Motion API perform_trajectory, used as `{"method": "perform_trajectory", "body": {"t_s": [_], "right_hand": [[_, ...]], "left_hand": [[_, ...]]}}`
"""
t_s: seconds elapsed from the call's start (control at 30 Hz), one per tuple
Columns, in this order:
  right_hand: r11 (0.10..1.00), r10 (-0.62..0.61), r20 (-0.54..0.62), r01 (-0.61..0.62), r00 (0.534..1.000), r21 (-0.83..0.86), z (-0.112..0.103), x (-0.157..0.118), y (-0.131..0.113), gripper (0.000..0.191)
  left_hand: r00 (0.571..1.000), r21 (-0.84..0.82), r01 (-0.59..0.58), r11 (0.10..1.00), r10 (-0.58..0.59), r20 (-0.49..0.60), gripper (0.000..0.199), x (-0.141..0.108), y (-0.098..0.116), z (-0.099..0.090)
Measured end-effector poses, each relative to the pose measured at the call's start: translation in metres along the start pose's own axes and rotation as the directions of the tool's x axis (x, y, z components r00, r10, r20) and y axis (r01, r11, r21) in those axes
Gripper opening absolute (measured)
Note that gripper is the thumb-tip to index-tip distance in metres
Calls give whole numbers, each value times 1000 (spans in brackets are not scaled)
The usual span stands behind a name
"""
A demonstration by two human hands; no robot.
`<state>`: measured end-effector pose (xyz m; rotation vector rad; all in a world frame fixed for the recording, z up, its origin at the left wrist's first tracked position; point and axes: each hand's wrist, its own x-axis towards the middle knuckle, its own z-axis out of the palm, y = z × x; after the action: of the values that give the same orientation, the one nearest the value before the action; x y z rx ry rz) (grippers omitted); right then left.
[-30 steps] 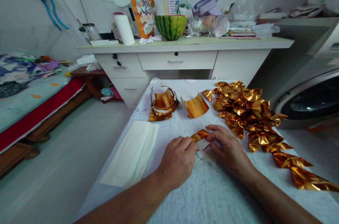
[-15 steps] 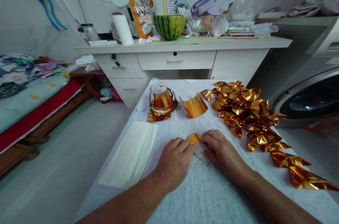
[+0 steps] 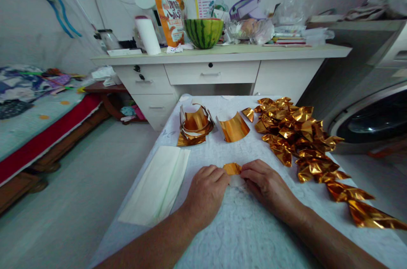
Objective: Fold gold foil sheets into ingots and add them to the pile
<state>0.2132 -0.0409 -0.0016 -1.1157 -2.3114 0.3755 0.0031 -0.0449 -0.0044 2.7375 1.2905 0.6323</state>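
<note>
Between my hands is a small sheet of gold foil paper point(image 3: 232, 169), its pale side showing along the near edge. My left hand point(image 3: 208, 190) pinches its left end, with the fingers closed. At the other end my right hand point(image 3: 267, 184) grips the sheet, its fingertips and thumb pressed together. Beyond them stand a curled stack of gold foil sheets point(image 3: 195, 123) and a single curved foil sheet point(image 3: 234, 127). To the right lies a heap of folded gold foil pieces point(image 3: 295, 129), several trailing toward the near right corner.
A folded white paper point(image 3: 155, 186) lies on the left of the cloth-covered table point(image 3: 254, 235). Behind stands a white desk point(image 3: 211, 72) with a watermelon half point(image 3: 204, 31) and an orange snack bag point(image 3: 170, 15). A washing machine point(image 3: 375, 103) is at right, a bed point(image 3: 47, 125) at left.
The foil sheet between my hands now shows a flatter, narrower gold strip with less of its pale side. My right hand has shifted slightly; both hands keep their hold.
</note>
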Motion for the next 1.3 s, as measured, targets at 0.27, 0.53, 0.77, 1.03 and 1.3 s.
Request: {"method": "perform_trajectory", "body": {"t_s": [0.27, 0.53, 0.77, 1.03, 1.3], "right_hand": [[998, -55, 15, 55, 998, -10, 0, -3, -1, 18], [996, 49, 59, -44, 997, -72, 0, -3, -1, 21], [996, 16, 95, -7, 995, -94, -4, -1, -6, 19], [995, 8, 87, 1, 996, -100, -2, -1, -2, 19], [997, 77, 94, -77, 993, -6, -2, -2, 0, 17]], "left_hand": [[997, -11, -69, 998, 68, -21, 10, -2, -4, -5], [996, -35, 7, 999, -4, 85, 11, 1, -4, -12], [991, -57, -48, 997, 55, 122, 20, 1, -6, -2], [990, -50, -55, 997, 61, 127, 16, 1, -10, 0], [989, -164, 12, 986, 13, 146, 19, 5, -14, -5]]}}
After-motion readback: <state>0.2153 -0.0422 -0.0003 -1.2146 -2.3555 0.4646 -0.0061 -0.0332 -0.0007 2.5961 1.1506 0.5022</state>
